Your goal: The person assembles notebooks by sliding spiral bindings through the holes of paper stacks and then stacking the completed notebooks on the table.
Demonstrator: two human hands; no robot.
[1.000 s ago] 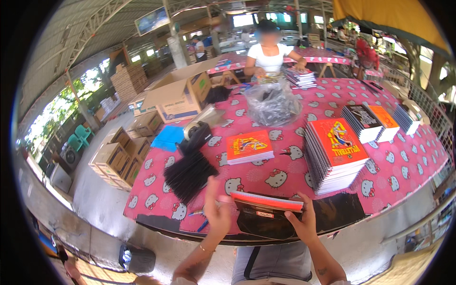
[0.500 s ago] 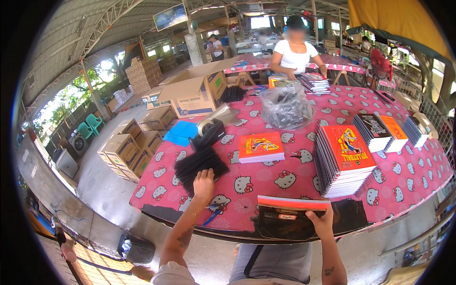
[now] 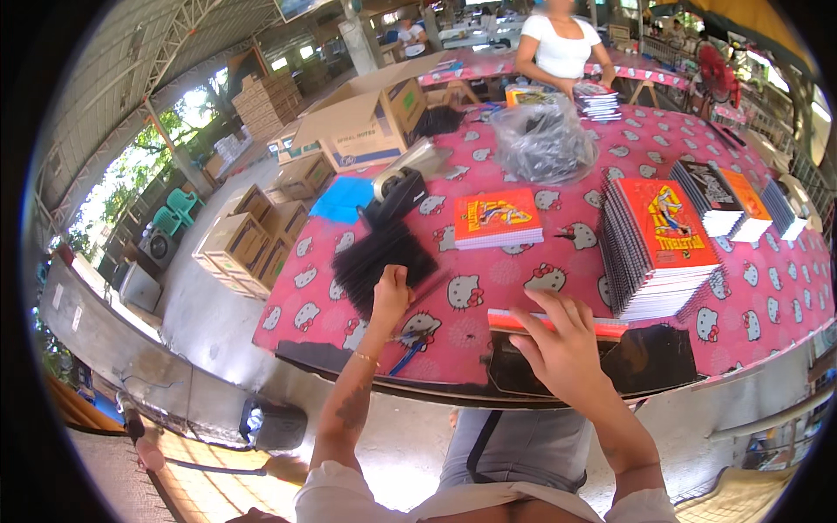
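Black, thin coils point(image 3: 375, 270) lie in a messy pile on the pink table, just by my left hand point(image 3: 394, 292). I think they sit close so my arm does not have to stretch. My left fingers are curled in tight, and they look to be pinching one thin dark strand point(image 3: 430, 288). It is blurry, so I can't be sure.

My right hand point(image 3: 562, 344) is over the book point(image 3: 610, 329) near the table's front edge. Those fingers are spread apart, not squeezed together. Maybe the hand is there to stop the book from sliding, but I can't tell how hard it rests, or if it presses at all. The book is right in front of my tummy, where both hands can get to it. Its white and orange edge peeks out past my hand, next to a black sheet point(image 3: 658, 353).

Something blue point(image 3: 408, 357) lies between my arms, out of the way. The tall pile of books point(image 3: 667, 222) stands off to my right, squared up, I guess so it won't tip. A small orange pile point(image 3: 499, 220) lies farther back, well apart from it. The tape holder point(image 3: 397, 196) sits behind the coils, handy for the left side.
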